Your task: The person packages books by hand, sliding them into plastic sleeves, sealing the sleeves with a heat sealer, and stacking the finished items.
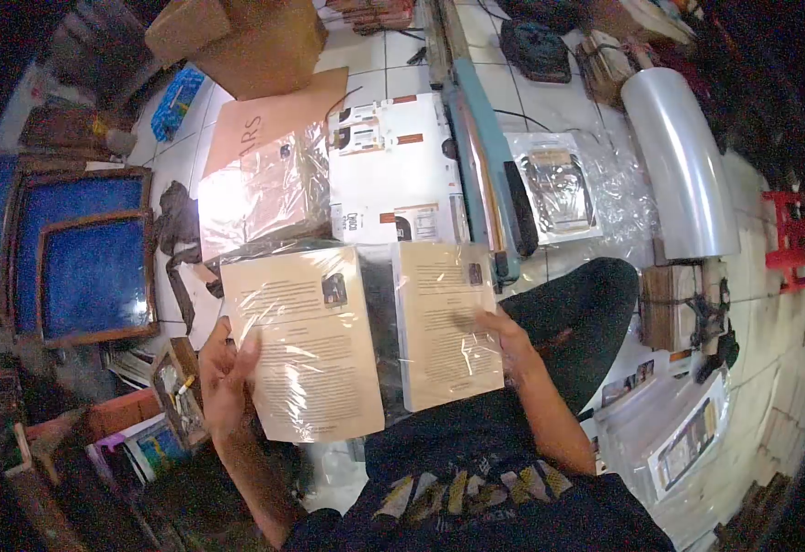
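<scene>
Two tan books with printed text and a small picture are in front of me, side by side under shiny clear plastic film. My left hand (229, 373) grips the outer edge of the left book (306, 340), thumb on its cover. At the outer edge of the right book (448, 331), my right hand (510, 345) is closed, slightly blurred, with its fingers over the cover. A dark gap separates the books, and film seems to span it. Just beyond them lie a white printed board (393, 184) and loose clear film (274, 184).
A long teal bar-shaped device (478, 147) runs away from me right of the board. Further right are a packaged item (559, 189) and a large roll of clear film (683, 166). Blue framed panels (94, 267) stand left; a cardboard box (246, 46) sits at the back.
</scene>
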`<act>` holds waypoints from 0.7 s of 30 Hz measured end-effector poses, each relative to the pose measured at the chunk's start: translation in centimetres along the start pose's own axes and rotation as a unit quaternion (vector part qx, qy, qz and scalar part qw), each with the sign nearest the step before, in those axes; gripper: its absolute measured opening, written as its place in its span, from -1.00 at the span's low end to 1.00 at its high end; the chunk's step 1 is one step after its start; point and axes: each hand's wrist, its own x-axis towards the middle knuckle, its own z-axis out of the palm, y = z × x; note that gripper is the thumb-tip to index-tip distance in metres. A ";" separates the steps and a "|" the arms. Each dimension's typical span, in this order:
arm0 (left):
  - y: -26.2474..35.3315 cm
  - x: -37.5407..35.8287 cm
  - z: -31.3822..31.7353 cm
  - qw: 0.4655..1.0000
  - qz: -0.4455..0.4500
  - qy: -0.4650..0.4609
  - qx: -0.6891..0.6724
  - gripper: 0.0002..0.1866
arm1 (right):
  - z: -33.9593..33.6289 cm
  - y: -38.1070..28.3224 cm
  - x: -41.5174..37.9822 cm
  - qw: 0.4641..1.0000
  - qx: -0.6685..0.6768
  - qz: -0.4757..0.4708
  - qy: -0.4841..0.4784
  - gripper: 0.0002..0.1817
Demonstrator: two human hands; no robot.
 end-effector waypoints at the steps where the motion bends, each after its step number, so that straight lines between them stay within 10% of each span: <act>1: 0.1 0.3 0.2 0.999 -0.032 0.005 -0.008 -0.70 | -0.5 0.1 -0.2 1.000 0.003 -0.004 0.001 -0.44; 7: -4.4 3.7 1.7 0.977 -0.163 -0.082 0.107 -0.71 | -1.3 -3.0 -5.7 0.958 -0.240 -0.060 0.146 -0.55; 14: -9.7 10.4 12.5 0.985 0.017 -0.103 0.137 -0.59 | -5.7 -14.1 -4.1 0.831 -0.448 -0.166 0.284 -0.64; 21: -14.0 20.8 17.7 0.983 -0.135 -0.120 0.030 -0.32 | -5.6 -23.0 4.6 0.845 -0.437 -0.270 0.148 -0.55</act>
